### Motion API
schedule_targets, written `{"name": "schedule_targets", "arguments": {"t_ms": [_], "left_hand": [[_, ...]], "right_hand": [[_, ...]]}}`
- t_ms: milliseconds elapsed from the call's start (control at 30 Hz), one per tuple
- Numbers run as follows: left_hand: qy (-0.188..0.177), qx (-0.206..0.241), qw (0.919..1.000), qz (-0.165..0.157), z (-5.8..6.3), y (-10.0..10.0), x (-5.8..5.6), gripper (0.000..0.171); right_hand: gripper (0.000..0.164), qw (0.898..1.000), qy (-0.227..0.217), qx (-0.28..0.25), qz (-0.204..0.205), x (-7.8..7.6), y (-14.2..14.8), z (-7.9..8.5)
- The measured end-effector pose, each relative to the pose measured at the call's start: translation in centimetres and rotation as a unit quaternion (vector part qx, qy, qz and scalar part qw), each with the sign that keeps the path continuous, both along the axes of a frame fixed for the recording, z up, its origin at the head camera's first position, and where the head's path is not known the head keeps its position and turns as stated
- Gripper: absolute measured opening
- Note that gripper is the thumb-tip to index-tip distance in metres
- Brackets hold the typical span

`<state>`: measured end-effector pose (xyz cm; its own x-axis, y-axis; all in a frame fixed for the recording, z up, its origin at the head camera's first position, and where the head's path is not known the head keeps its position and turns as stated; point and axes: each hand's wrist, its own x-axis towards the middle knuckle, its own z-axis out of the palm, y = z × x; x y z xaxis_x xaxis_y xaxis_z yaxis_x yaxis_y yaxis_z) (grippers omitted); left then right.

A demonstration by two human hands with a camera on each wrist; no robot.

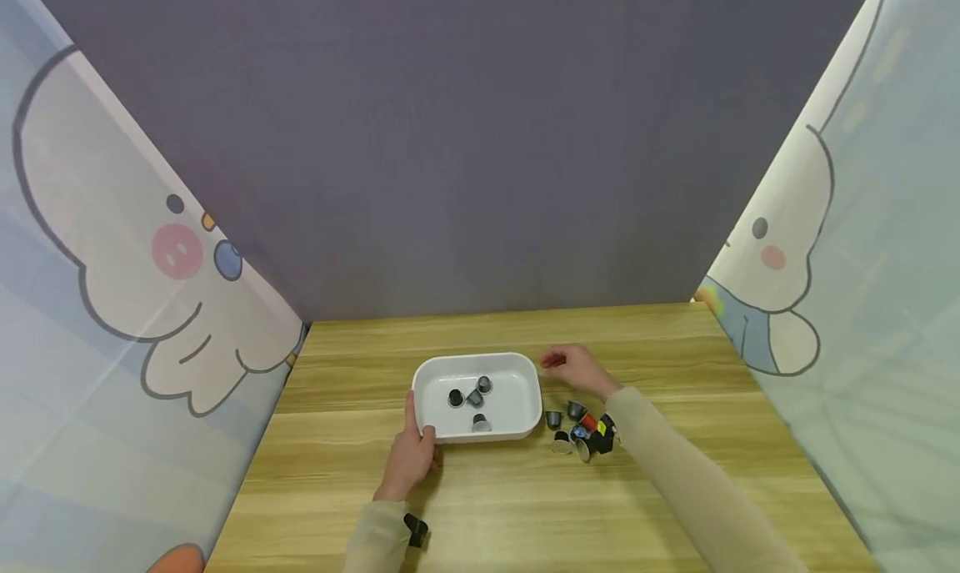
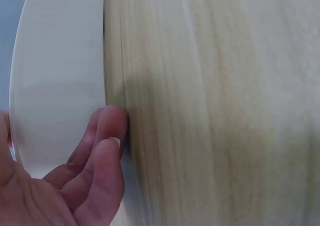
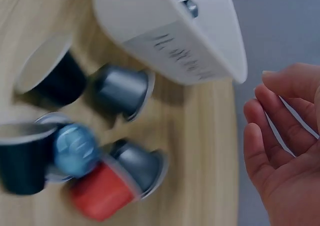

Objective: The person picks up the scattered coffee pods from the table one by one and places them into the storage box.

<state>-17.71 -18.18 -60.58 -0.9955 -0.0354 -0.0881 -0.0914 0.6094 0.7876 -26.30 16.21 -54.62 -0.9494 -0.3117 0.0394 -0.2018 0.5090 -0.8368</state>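
Note:
A white rectangular tray [image 1: 517, 423] stands on the table with several dark coffee capsules [image 1: 475, 399] inside it. My left hand [image 1: 408, 463] grips its near left corner; in the left wrist view, curled fingers [image 2: 107, 161] lie against the outer wall. Beyond the tray's right end is my right hand [image 1: 576, 369], raised with loosely bent fingers and nothing in them. Below that hand, a loose group of capsules lies right of the tray: a red capsule [image 3: 105, 190], a blue capsule [image 3: 76, 150], and several dark ones, including a grey capsule [image 3: 122, 89].
The wooden table [image 1: 337, 373] meets a grey backdrop [image 1: 487, 181] along its far edge. Printed cartoon panels [image 1: 112, 264] flank both sides. Dark printed lettering [image 3: 180, 55] marks the tray's right end wall. A black strap piece [image 1: 416, 530] sits at the left wrist.

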Motion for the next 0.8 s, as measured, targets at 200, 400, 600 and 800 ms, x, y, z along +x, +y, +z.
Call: {"name": "schedule_targets", "arguments": {"t_ms": [200, 400, 600, 800], "left_hand": [[0.000, 0.007, 1.0000, 0.002, -0.1, 0.0, 0.1, 0.075], [0.006, 0.003, 1.0000, 0.003, 0.0, 0.0, 0.1, 0.075], [-0.005, 0.004, 1.0000, 0.003, -0.2, -0.1, 0.1, 0.076], [-0.003, 0.004, 1.0000, 0.003, -0.2, 0.0, 0.3, 0.076]], "right_hand": [[0.026, 0.999, -0.029, -0.014, -0.005, 1.3, 1.8, -2.2], [0.028, 0.999, -0.043, -0.014, -0.019, 2.9, 3.1, -3.4], [0.028, 0.997, -0.050, -0.011, -0.057, 4.7, 4.2, -4.1], [0.027, 0.995, -0.039, -0.001, -0.087, 6.4, 5.3, -5.1]]}}
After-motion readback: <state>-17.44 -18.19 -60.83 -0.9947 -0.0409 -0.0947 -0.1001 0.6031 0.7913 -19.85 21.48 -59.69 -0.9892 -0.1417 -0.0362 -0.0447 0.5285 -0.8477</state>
